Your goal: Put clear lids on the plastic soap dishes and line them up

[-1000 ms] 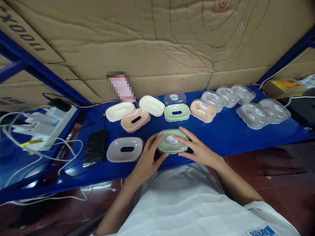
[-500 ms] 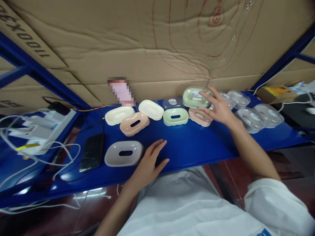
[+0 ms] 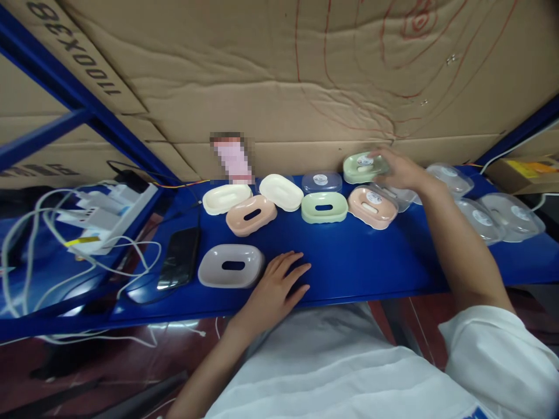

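At the back of the blue shelf sits a green soap dish [image 3: 360, 170] with a clear lid and a round label. My right hand [image 3: 395, 169] has its fingers closed around that dish's right end; the thumb is partly hidden. My left hand [image 3: 279, 288] lies on the shelf with fingers apart, holding nothing, just right of a grey soap dish [image 3: 213, 273]. Just in front of the green lidded dish is a pink soap dish [image 3: 379, 216] with a labelled lid. Left of it stands an open green soap dish [image 3: 325, 216].
Cream dishes [image 3: 282, 192] and an open pink dish [image 3: 238, 218] stand at back left. Several clear lids [image 3: 509, 218] lie to the right. A black phone [image 3: 178, 259] and a power strip [image 3: 126, 227] with cables are on the left. Cardboard [image 3: 262, 110] walls the back.
My right hand has moved the lidded green dish back from over the pink dish, which now shows fully. The view has shifted slightly. My left hand stays beside the grey dish.
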The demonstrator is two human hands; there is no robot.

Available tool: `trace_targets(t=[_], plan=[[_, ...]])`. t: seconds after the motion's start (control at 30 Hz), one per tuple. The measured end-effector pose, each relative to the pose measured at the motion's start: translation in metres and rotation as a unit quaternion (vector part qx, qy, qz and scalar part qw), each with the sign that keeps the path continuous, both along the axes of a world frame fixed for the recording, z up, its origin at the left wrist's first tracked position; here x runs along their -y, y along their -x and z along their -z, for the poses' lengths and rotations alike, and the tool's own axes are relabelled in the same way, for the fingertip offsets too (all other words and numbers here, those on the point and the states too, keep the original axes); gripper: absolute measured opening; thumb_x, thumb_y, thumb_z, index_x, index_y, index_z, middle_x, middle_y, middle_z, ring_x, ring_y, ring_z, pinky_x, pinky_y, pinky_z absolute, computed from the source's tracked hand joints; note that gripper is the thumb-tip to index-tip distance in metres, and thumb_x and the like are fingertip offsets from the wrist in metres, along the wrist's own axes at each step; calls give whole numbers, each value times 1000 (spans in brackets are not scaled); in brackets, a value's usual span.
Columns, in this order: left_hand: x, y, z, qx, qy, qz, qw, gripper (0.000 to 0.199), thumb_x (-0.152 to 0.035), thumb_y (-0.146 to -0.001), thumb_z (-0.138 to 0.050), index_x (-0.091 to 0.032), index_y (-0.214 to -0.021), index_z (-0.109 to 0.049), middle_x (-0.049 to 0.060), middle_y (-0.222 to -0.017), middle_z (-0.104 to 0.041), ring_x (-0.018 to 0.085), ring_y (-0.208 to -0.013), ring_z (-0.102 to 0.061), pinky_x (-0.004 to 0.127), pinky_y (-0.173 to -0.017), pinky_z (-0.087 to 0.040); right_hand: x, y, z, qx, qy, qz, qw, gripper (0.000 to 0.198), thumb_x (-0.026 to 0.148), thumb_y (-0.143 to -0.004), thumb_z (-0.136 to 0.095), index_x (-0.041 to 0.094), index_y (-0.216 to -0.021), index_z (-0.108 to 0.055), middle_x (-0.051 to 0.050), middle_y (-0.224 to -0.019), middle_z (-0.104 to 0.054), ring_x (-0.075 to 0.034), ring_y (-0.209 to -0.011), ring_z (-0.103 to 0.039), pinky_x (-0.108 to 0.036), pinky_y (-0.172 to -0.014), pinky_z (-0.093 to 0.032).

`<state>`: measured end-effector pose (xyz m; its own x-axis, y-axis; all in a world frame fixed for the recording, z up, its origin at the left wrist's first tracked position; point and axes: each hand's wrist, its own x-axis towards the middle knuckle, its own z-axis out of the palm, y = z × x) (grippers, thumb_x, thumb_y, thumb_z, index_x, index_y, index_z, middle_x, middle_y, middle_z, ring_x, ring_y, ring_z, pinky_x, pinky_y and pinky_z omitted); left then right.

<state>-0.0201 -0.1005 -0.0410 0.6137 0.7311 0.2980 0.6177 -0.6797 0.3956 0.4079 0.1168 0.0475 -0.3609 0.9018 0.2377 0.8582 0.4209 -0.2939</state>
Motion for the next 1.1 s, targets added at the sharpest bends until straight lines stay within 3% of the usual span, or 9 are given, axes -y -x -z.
trace_targets(t=[0.13, 0.23, 0.3, 0.37, 0.43, 0.53, 0.73, 0.97, 1.1], plan=[[8, 8, -13, 15, -102, -28, 994, 33, -24, -106, -62, -27, -139, -66, 10, -149, -65, 29, -137, -64, 55, -123, -48, -2, 4, 5, 26, 17, 6, 1000, 58, 12, -90, -75, 7, -146, -62, -29, -159, -51, -38, -156, -42, -54, -125, -35], [17, 33, -24, 14, -159, -139, 977, 35, -22, -102, -67, -31, -136, -66, 9, -144, -68, 33, -136, -64, 64, -125, -39, 7, 20, 10, 29, -44, 10, 999, 47, 19, -97, -72, 12, -143, -67, -27, -158, -55, -41, -153, -45, -65, -124, -31], [24, 52, -27, -12, -165, -223, 961, 30, -26, -101, -69, -30, -130, -69, 11, -142, -69, 39, -136, -62, 70, -124, -35, 22, 42, 14, 28, -110, -27, 993, 36, 26, -104, -65, 16, -139, -70, -23, -157, -58, -39, -150, -49, -65, -123, -33], [28, 67, -25, -40, -142, -240, 960, 29, -31, -102, -68, -28, -131, -68, 13, -139, -70, 40, -131, -65, 69, -118, -40, 44, 73, 20, 36, -129, -112, 985, 36, 37, -109, -57, 19, -137, -71, -19, -153, -63, -36, -144, -55, -60, -120, -40], [29, 73, -23, -70, -103, -187, 974, 38, -32, -104, -64, -28, -141, -64, 12, -140, -71, 36, -124, -69, 60, -111, -49, 71, 105, 30, 66, -103, -188, 974, 39, 44, -110, -57, 19, -137, -71, -16, -144, -70, -35, -135, -63, -57, -115, -46], [16, 59, -24, -118, -72, -56, 989, 47, -22, -107, -56, -27, -153, -56, 10, -149, -68, 30, -125, -70, 50, -107, -54, 104, 137, 45, 89, -86, -225, 967, 38, 37, -108, -61, 17, -140, -69, -16, -135, -75, -32, -122, -70, -50, -106, -53], [-42, 0, -40, -173, -99, 187, 962, 42, -19, -108, -51, -21, -150, -58, 11, -150, -68, 30, -132, -67, 49, -112, -55, 111, 131, 52, 12, -107, -203, 973, 32, 28, -111, -52, 21, -130, -76, -12, -118, -80, -27, -106, -75, -45, -94, -58], [-89, -15, -29, -132, -161, 185, 960, 30, -33, -110, -56, -28, -137, -69, 11, -141, -72, 31, -128, -69, 53, -112, -55, 116, 136, 49, -55, -126, -159, 978, 33, 32, -113, -50, 21, -131, -76, -11, -119, -80, -26, -105, -75, -43, -94, -58], [-98, -5, -22, -86, -127, 202, 967, 29, -42, -106, -62, -24, -125, -75, 11, -123, -77, 27, -115, -74, 46, -105, -57, 117, 140, 51, -33, -122, -136, 983, 35, 31, -113, -49, 20, -132, -76, -12, -118, -80, -27, -108, -75, -43, -94, -58]])
